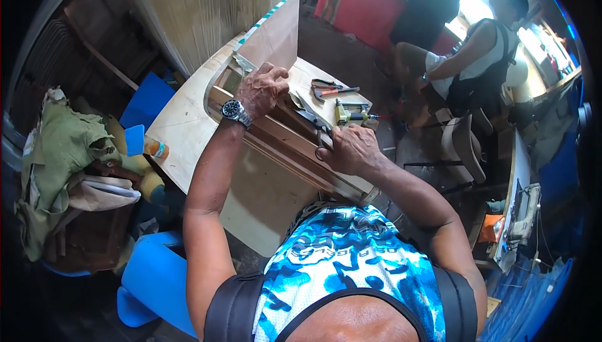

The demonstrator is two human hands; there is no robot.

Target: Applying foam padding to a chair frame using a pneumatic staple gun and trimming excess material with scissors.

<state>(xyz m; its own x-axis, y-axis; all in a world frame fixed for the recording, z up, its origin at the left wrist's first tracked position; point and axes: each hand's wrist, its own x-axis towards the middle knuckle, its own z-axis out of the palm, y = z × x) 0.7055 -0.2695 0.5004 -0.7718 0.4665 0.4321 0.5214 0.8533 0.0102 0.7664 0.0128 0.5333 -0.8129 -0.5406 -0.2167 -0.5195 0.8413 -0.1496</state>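
Note:
A wooden frame [285, 130] with long slats lies across the pale tabletop [182, 113]. My right hand [354, 147] is closed around the dark handles of a pair of scissors [307, 114], whose blades point up and left toward my other hand. My left hand [262, 91], with a watch at the wrist, is curled over the far part of the frame. Its fingers are closed on a pale strip of material [241, 63], partly hidden beneath them. An upright wooden panel [276, 36] with a green-and-white edge stands just beyond that hand.
Pliers [326, 90] and a yellow-green air tool [352, 114] lie on the tabletop's right. A bottle [157, 148] stands near its left edge. Green cloth [63, 132] is heaped at left, above a blue chair [157, 279]. Another person [480, 53] sits at upper right.

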